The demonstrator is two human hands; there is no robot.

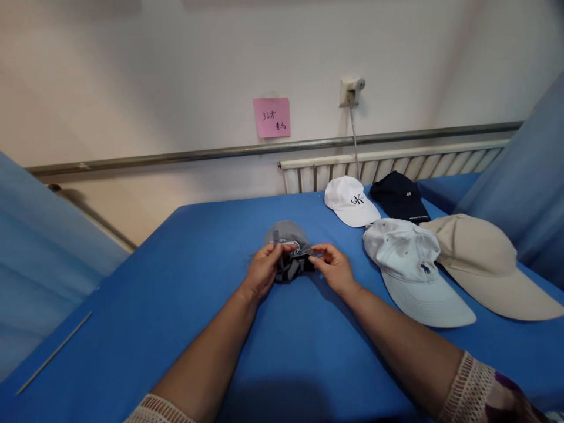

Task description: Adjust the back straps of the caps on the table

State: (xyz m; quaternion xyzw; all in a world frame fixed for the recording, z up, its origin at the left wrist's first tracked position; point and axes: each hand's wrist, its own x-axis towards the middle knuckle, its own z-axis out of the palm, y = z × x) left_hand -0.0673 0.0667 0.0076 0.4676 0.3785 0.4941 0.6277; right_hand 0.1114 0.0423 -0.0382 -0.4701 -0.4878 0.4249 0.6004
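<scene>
A grey cap (287, 229) with a dark underside and a dark-and-white emblem sits on the blue-covered surface in front of me. My left hand (262, 269) is closed on its left side, thumb stretched over the front and partly covering the emblem. Thumb and fingertips of my right hand (335, 270) pinch the cap's right edge. Something thin and see-through seems to show near my left fingers, but I cannot make it out clearly.
At right lie a white cap (346, 194), a navy cap (396, 194), a pale cap (403, 252) and a beige cap (478, 247). A thin stick (55, 352) lies at left. Behind are a metal rail (211, 153), a radiator (396, 167), and a plugged-in cord (353, 132).
</scene>
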